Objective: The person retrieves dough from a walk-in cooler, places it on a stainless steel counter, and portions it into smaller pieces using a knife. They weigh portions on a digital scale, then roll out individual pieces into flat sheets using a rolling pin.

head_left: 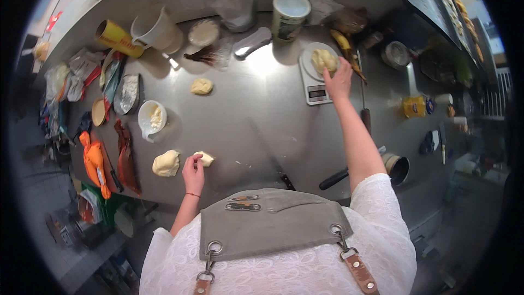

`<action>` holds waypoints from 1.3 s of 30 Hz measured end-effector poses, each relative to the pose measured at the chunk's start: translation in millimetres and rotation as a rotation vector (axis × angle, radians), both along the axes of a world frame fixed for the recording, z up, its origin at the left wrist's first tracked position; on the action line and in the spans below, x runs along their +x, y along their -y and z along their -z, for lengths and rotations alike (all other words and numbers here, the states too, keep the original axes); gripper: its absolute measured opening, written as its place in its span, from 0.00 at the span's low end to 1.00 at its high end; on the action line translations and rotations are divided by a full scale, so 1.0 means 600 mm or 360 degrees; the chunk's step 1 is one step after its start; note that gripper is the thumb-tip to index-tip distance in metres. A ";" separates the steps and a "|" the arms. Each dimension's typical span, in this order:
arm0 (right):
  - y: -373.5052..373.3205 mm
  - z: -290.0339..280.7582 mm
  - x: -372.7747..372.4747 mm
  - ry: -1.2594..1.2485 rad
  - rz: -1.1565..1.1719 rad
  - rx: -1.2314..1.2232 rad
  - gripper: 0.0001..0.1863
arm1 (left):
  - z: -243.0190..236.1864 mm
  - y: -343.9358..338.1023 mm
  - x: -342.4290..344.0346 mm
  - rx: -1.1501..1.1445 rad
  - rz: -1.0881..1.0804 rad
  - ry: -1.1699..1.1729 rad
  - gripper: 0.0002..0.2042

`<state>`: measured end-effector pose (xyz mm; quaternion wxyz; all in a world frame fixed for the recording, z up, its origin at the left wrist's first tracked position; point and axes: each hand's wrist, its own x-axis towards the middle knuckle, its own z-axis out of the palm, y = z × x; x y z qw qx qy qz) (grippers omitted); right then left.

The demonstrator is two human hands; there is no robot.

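Note:
On the right, a digital kitchen scale (pixel 316 92) carries a lump of pale dough (pixel 323 59). My right hand (pixel 339 81) reaches out to it with the fingers curled round the lump's near right side. At the lower left, my left hand (pixel 192 175) is closed, its fingertips at a small piece of dough (pixel 205 159) on the steel table. Just left of that hand lies a larger dough lump (pixel 166 163). Another dough piece (pixel 201 86) rests alone farther back.
A long knife (pixel 284 177) lies near the front edge, beside a saucepan (pixel 396 168). A white tub (pixel 153 120) with pale chunks stands left of centre. Along the back are a clear jug (pixel 158 31), a yellow can (pixel 119 38), a lidded tub (pixel 290 17) and a banana (pixel 341 41).

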<state>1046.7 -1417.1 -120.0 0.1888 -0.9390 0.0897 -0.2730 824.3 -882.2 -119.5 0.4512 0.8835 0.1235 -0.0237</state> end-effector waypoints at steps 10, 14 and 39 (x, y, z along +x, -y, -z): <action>-0.012 0.028 0.057 -0.0436 0.0125 0.0397 0.47 | -0.005 -0.036 -0.012 0.0318 0.0103 0.0307 0.08; 0.028 0.010 0.057 -0.0312 0.0116 0.1368 0.37 | -0.024 -0.024 -0.025 0.0116 0.0072 0.0235 0.08; -0.475 -0.143 -0.550 -0.0625 -0.1316 0.0656 0.31 | -0.115 0.039 -0.194 -0.2156 0.0183 -0.0894 0.24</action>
